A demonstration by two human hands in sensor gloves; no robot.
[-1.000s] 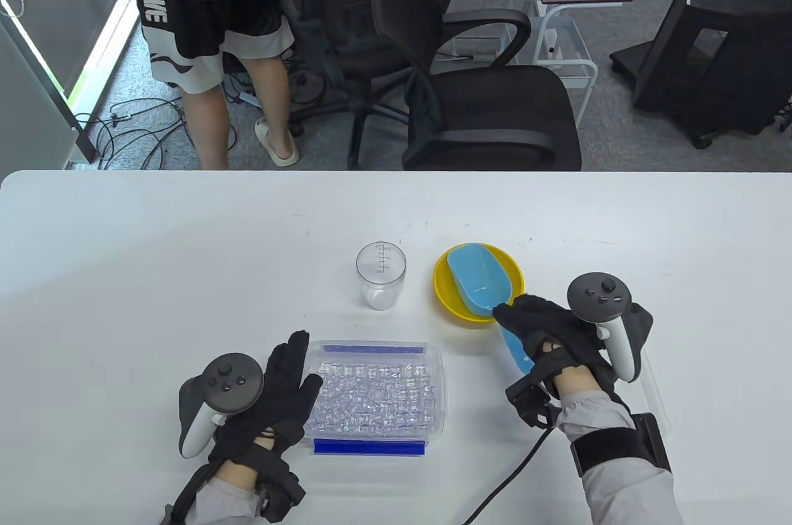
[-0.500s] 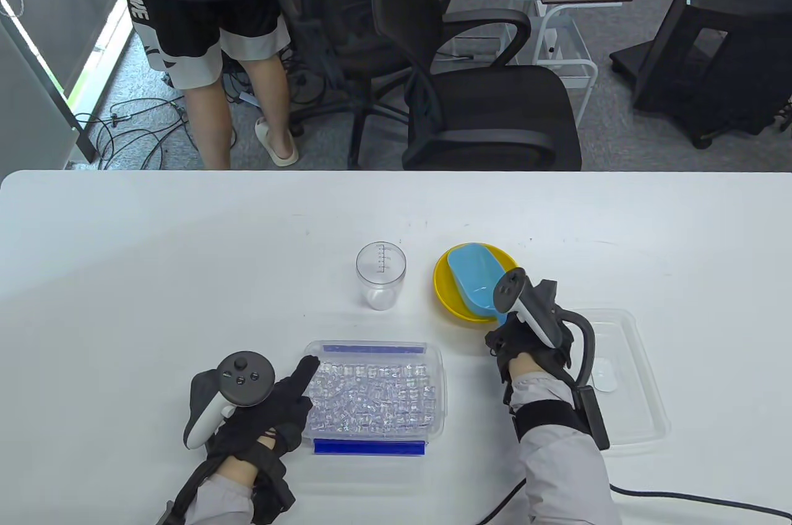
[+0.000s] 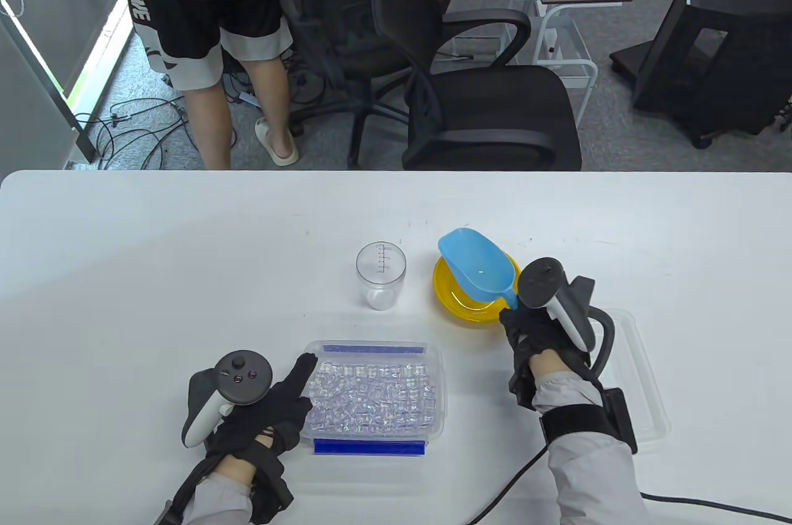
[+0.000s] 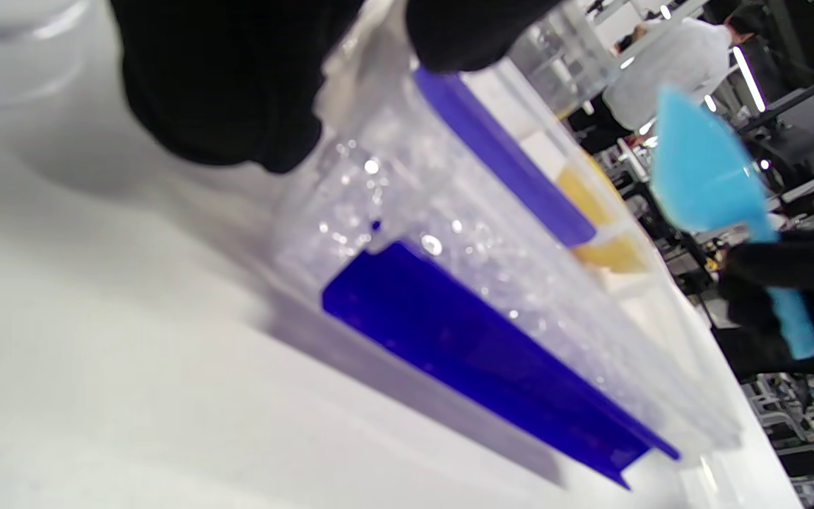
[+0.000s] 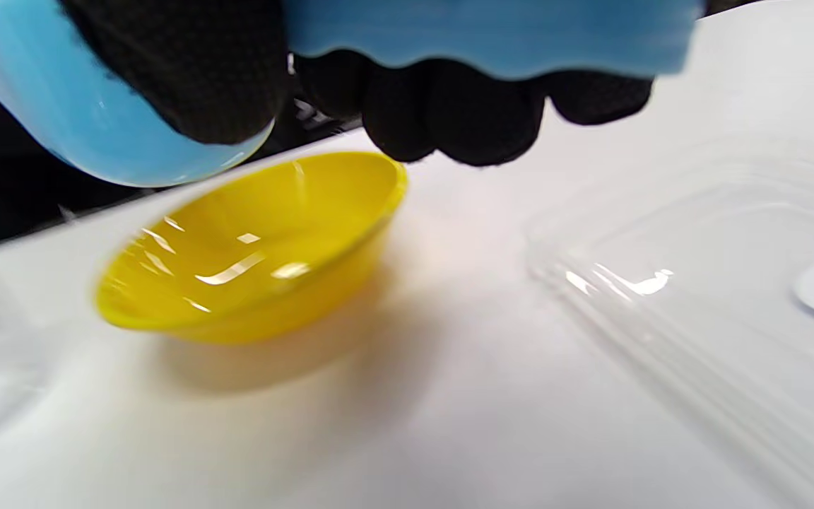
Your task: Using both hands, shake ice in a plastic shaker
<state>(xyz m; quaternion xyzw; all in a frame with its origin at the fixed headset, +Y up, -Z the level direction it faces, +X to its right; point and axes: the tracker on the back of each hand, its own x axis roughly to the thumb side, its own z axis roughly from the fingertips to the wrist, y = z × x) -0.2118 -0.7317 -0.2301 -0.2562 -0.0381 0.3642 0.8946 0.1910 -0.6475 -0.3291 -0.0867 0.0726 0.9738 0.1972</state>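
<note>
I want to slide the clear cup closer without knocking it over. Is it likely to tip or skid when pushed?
The clear cup looks empty and thin-walled, so probably very light. It stands taller than its base is wide, so a push near the rim may tip it. On the smooth white table a low push would likely make it skid easily.

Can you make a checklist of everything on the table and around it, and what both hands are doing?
Surface: white table, a few small dark specks.
Job's things: clear shaker cup upright; ice box open, full of ice; blue scoop raised above yellow bowl.
Clutter: clear lid lying flat.
Grippers: left hand touches the ice box's left edge; right hand grips the scoop's handle.
Cables: black cable from the right wrist.
Surroundings: office chair, standing person.
</note>
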